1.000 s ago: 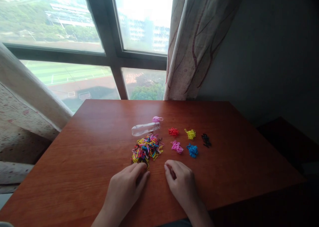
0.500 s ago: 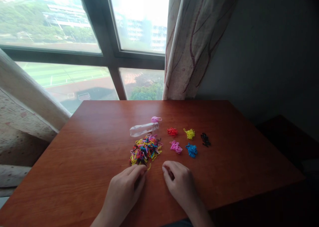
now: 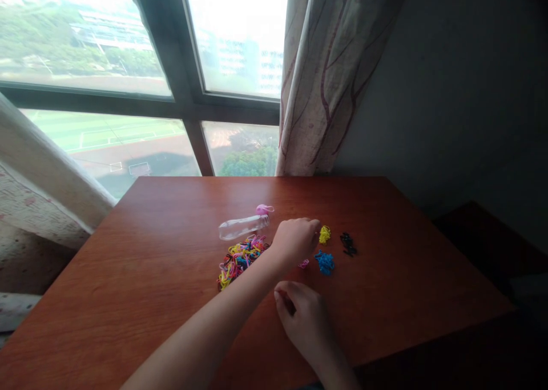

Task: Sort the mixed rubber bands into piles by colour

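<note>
My left hand [image 3: 296,238] is stretched far across the table, with its fingers closed just left of the yellow rubber band pile [image 3: 325,235]. Whatever its fingertips hold, if anything, is hidden. Beneath that hand, part of a pink rubber band pile [image 3: 303,264] peeks out. Nearer me, my right hand [image 3: 302,307] rests on the table, thumb and fingers curled together; I cannot make out anything in them. A mixed heap of coloured rubber bands [image 3: 240,258] lies left of my left forearm, which covers its near side.
Blue rubber bands [image 3: 324,262] and black rubber bands [image 3: 348,244] lie in small piles on the right. Behind the mixed heap, a clear plastic bottle [image 3: 244,228] lies on its side beside a pink looped item [image 3: 264,209]. The wooden table [image 3: 406,264] meets a window and curtains.
My left hand has moved from the near edge of the mixed heap, beside a yellow band, forward and right to the yellow pile. It now hides the red pile. My right hand stays put.
</note>
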A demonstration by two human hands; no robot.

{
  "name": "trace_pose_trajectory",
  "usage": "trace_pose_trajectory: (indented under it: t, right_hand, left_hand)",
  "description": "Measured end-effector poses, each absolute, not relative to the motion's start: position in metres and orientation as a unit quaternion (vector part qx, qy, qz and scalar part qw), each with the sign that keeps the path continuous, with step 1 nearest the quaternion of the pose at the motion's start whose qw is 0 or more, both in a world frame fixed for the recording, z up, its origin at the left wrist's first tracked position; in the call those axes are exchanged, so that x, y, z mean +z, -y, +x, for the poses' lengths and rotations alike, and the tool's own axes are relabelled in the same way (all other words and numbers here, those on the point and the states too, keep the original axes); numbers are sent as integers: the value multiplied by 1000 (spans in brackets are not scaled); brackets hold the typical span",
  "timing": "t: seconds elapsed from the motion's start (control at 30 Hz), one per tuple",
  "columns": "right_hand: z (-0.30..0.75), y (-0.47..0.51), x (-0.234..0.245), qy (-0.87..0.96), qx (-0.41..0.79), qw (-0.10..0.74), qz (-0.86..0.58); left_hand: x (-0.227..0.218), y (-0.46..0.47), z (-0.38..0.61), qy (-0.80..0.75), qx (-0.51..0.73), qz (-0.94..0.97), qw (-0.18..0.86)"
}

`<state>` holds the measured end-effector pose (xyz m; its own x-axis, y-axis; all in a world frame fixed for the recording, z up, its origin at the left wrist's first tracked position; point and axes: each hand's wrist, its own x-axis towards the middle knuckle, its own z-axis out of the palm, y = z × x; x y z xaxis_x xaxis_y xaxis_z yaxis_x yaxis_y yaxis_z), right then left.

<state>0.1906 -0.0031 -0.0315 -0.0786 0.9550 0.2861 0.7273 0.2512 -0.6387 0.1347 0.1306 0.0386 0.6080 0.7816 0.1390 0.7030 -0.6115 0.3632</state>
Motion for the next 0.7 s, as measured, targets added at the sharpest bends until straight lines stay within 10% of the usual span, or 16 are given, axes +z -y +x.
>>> trace_pose_trajectory:
  t: [0.7]
  right_hand:
    - [185,5,-25,737,159,289,-590]
  left_hand:
    - [25,-63,20,-497,248,809,193]
